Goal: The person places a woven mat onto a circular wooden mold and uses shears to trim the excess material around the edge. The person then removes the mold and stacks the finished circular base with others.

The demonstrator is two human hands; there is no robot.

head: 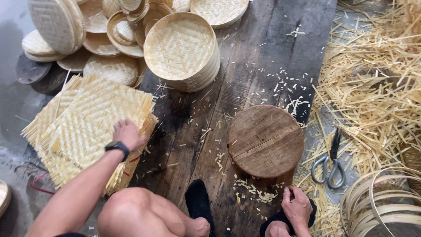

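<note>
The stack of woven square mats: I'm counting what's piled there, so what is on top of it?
The left hand rests on the top mat of the stack of woven mats, near its right edge. Nothing else lies on top. The patch of weave under the palm is covered.

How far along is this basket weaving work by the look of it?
Done: finished round woven trays are stacked at the top, and cut trimmings litter the right. In hand: the left hand rests on a pile of square woven mats; the right hand sits by the wooden block, which is bare. Left: those mats are untrimmed, with scissors and bamboo hoops lying unused.
</note>
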